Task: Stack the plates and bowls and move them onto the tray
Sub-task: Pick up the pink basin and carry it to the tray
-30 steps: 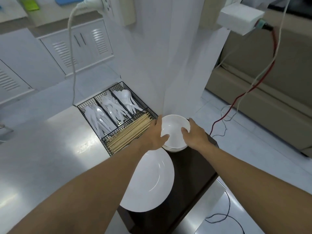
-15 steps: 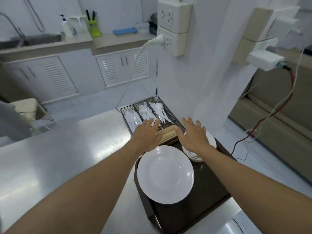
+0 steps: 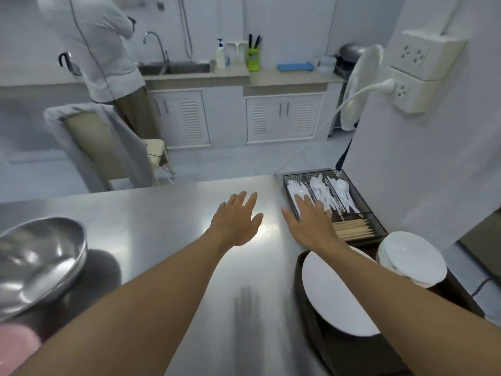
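Observation:
A dark brown tray [image 3: 309,316] sits at the right end of the steel table. On it lies a white plate [image 3: 330,297], partly under my right forearm, and behind that a stack of white bowls [image 3: 412,256]. My left hand [image 3: 235,221] hovers open over the bare table, left of the tray, fingers spread. My right hand [image 3: 309,221] is open too, above the near left corner of the cutlery basket, holding nothing.
A black wire basket [image 3: 371,213] of white plastic cutlery and chopsticks stands behind the tray against a white pillar. A large steel bowl [image 3: 38,261] rests at the table's left. Another person [image 3: 103,50] stands at the far sink, with a chair [image 3: 97,147] behind the table.
Both hands let go of the bowl stack on the tray and swung left, spreading open over the table. The view turned left and up, bringing the steel bowl and the kitchen into sight.

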Demonstrator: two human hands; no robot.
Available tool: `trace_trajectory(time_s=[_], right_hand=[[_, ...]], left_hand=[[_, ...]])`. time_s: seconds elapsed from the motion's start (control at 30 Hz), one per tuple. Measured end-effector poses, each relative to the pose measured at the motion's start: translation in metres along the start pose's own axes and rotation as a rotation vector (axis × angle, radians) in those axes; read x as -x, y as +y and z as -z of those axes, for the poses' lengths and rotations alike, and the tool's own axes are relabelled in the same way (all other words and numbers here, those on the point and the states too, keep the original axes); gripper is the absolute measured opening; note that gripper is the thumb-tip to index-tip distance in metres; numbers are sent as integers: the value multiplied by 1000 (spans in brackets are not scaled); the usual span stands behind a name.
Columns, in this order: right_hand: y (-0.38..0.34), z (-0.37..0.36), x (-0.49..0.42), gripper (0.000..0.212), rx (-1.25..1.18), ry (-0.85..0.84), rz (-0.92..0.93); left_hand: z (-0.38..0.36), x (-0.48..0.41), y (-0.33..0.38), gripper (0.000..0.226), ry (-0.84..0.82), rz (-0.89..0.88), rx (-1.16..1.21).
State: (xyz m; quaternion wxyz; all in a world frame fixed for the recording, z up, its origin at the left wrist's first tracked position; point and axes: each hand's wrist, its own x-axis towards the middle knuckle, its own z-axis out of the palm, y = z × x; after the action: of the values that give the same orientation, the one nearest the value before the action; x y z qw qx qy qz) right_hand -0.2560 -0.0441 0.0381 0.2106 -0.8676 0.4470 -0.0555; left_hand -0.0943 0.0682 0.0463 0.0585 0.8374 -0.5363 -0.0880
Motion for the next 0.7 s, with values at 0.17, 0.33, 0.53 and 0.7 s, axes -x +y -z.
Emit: trace_trajectory(time_s=[0.17,0.33,0.53,0.7], right_hand=[[-73,-33,2,72,-29,-46,99],[-143,-67,9,71,-50,-124,196],[-217,-106,24,69,-86,-217,327],[-270,-139,36,68,-120,-282,412]], left_hand=[[15,41,-68,64,21,123,16],[23,88,-135,64,43,250,22],[30,145,-206,64,83,412,47],[31,190,-255,64,121,526,71]])
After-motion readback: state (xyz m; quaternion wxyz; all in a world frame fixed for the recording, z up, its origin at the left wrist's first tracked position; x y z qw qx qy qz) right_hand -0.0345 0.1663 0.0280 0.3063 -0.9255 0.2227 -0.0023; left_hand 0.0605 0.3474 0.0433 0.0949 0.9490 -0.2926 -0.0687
